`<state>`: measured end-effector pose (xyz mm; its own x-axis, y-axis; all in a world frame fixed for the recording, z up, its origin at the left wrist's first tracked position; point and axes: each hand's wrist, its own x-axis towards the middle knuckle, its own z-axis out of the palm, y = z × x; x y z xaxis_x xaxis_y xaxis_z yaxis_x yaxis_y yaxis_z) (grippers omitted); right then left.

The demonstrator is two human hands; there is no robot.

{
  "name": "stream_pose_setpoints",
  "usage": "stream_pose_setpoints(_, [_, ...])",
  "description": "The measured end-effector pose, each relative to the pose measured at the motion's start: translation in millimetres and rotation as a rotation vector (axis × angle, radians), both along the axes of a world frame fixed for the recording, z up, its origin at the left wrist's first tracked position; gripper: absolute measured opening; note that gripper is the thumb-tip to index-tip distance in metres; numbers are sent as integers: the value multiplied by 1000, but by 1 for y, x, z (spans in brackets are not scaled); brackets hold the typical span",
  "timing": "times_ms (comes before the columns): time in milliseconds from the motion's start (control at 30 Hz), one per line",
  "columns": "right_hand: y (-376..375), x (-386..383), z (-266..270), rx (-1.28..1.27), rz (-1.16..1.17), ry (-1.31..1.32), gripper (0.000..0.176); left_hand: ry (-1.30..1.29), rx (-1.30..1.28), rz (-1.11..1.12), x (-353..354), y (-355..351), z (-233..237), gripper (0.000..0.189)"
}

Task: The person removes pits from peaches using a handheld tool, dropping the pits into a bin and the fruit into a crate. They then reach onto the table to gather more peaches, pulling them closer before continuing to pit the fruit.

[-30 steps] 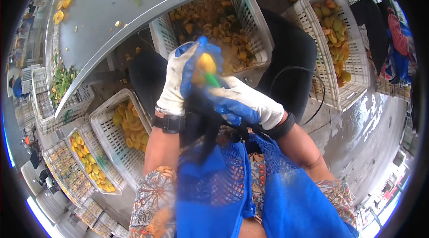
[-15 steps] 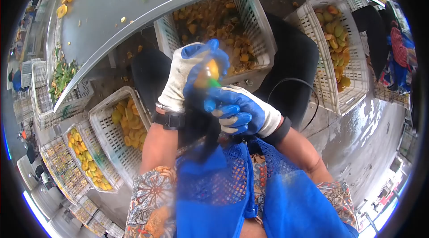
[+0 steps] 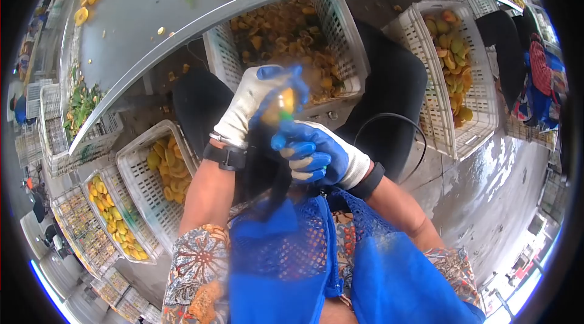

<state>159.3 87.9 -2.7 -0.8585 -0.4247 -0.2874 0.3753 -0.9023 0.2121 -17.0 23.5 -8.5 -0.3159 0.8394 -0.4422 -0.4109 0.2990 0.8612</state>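
Note:
My left hand point(image 3: 252, 99), in a white glove with a blue coating, is closed around a yellow peach point(image 3: 287, 100). My right hand point(image 3: 331, 154), gloved the same way, has its fingers curled around a small tool with a green part point(image 3: 285, 116) showing against the underside of the peach. Blur and the fingers hide the tool's shape. Both hands meet above my lap, in front of a white crate point(image 3: 356, 68) holding peach scraps.
A metal table point(image 3: 152, 5) with fruit pieces and leaves curves across the front. Crates of peaches stand at the right point(image 3: 438, 117) and left point(image 3: 137, 172). A thin black cable point(image 3: 420, 135) loops beside my right knee. Another person point(image 3: 541, 75) is at the far right.
The whole view has shifted slightly. Both hands stay together at the peach, and less of the green part shows now.

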Motion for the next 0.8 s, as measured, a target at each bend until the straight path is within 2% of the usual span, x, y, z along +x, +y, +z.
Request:
stream_pose_setpoints(100, [-5, 3, -6, -197, -80, 41, 38, 29, 54, -3, -2, -1, -8, 38])
stream_pose_setpoints(200, [-4, 1, -12, -275, -107, 82, 37, -85, 38, 225, 14, -1, -3, 40])
stream_pose_setpoints(233, [-2, 0, -12, -253, -93, 82, 37, -50, 18, 214, 16, -1, -4, 42])
stream_pose_setpoints(333, [-2, 7, -13, -202, -46, 64, 38, -68, 15, 56, 13, -3, -4, 43])
stream_pose_setpoints(367, [-2, 6, -13, -184, -24, 66, 38, 18, 91, -65, 7, -8, -10, 44])
stream_pose_setpoints(500, [-4, 5, -12, -208, -14, 80, 37, 33, 143, -177, 0, -14, -7, 43])
stream_pose_setpoints(600, [-5, 1, -21, -346, -94, 159, 36, -247, 103, 16, 8, -6, 3, 40])
stream_pose_setpoints(633, [-8, -3, -25, -434, -149, 130, 36, -375, 137, 51, 5, -2, -12, 38])
stream_pose_setpoints(767, [8, -8, -17, -287, -300, 240, 40, -68, 209, 423, -1, 9, -69, 44])
stream_pose_setpoints(800, [20, -8, -10, -145, -300, 224, 36, 35, 256, 440, 2, 9, -61, 45])
